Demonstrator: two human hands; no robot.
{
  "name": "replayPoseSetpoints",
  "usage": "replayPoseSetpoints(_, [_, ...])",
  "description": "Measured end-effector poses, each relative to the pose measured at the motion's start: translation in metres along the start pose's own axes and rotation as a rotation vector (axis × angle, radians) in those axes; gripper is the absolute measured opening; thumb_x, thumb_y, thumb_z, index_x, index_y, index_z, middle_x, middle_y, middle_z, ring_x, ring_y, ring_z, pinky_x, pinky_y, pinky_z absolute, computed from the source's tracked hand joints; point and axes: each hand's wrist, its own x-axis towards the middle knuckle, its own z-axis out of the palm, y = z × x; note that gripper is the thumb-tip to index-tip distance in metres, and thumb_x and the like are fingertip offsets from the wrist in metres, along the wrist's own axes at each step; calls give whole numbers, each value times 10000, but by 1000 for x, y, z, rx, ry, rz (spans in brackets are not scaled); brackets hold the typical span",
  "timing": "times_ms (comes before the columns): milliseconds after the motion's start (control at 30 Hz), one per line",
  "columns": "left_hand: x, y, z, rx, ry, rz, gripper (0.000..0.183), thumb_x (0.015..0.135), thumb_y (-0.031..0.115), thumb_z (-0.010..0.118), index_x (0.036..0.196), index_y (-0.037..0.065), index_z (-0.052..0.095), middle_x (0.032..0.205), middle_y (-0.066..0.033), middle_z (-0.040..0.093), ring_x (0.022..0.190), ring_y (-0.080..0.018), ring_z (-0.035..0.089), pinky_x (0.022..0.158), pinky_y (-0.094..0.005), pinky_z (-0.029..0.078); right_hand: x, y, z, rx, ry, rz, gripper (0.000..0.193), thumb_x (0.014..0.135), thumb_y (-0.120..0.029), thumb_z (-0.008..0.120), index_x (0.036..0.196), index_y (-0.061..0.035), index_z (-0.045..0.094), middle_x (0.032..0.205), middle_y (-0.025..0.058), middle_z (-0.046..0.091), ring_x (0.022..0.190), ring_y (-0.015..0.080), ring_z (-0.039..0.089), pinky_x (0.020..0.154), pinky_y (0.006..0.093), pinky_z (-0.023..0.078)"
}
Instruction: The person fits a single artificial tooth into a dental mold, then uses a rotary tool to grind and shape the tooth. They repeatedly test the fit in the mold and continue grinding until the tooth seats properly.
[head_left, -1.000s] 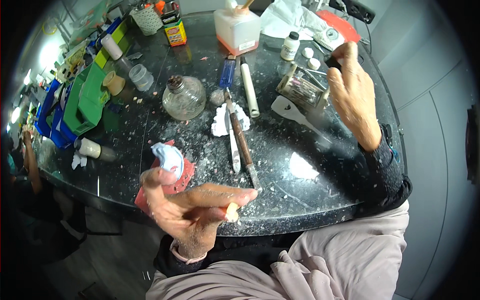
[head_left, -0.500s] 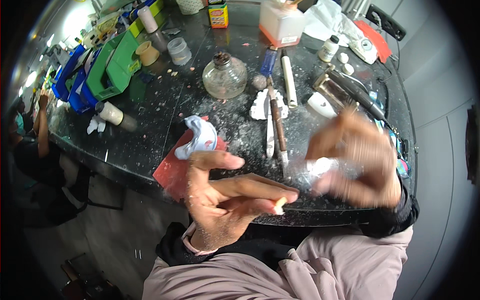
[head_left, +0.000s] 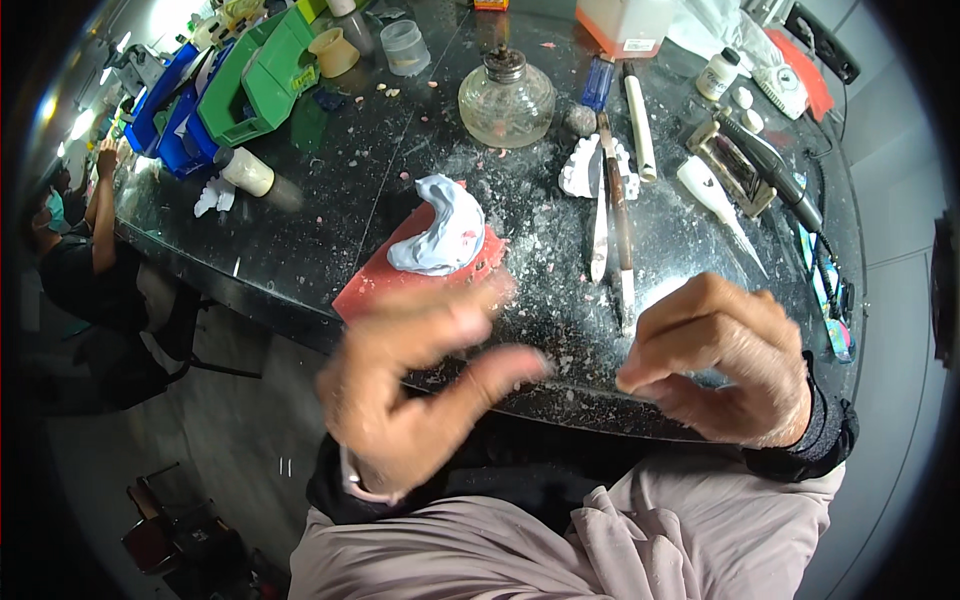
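Note:
My left hand (head_left: 415,375) is above the front edge of the bench, blurred by motion. Its thumb and fingers are spread apart, with nothing visible between them. Just beyond it lies a red wax sheet (head_left: 378,268) with a curved lump of pale blue-grey putty (head_left: 440,228) on top. Over the edge to the right is my right hand (head_left: 715,360), fingers curled and thumb and forefinger brought together. Whatever that pinch may hold is hidden. A brown-handled spatula (head_left: 617,205) and a pale-bladed knife (head_left: 600,230) rest side by side beyond the hands, across a white plaster piece (head_left: 575,172).
A glass spirit burner (head_left: 506,100) stands at the back centre. Green (head_left: 262,85) and blue bins (head_left: 180,140) line the left. A white pointed nozzle (head_left: 715,200), a metal frame (head_left: 735,160) and a black handpiece (head_left: 785,175) lie right. Another person (head_left: 85,265) sits far left.
My left hand has opened and moved left; the small cream piece at its fingertips no longer shows. My right hand has slowed and curled in. The view has shifted, showing more of the putty.

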Motion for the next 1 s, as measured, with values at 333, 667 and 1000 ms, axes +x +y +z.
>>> replayPoseSetpoints(333, [36, -24, -25, 817, -366, 155, 589, 686, 86, 795, 1218, 21, 552, 1237, -181, 587, 1053, -337, 624, 861, -386, 532, -1, 7, 1, -76, 32, 60, 187, 704, 45, 747, 858, -40, 680, 852, 103, 694, 741, 189, 690, 638, 287, 557])
replayPoseSetpoints(667, [64, -33, -37, 913, -491, 241, 594, 649, -34, 720, 1215, -11, 541, 1121, -167, 634, 975, -296, 661, 804, -323, 555, -5, 16, 4, -7, 53, 110, 151, 740, 42, 715, 868, -19, 664, 877, 130, 701, 792, 218, 703, 677, 289, 552])
replayPoseSetpoints(1000, [36, 4, -25, -78, -363, -266, 823, 714, 342, 659, 1303, -153, 366, 1183, -239, 553, 1083, -261, 575, 972, -358, 438, -7, 19, 3, -193, -11, -271, 168, 735, -55, 730, 872, 4, 654, 1112, 332, 601, 930, 339, 686, 615, 313, 584])
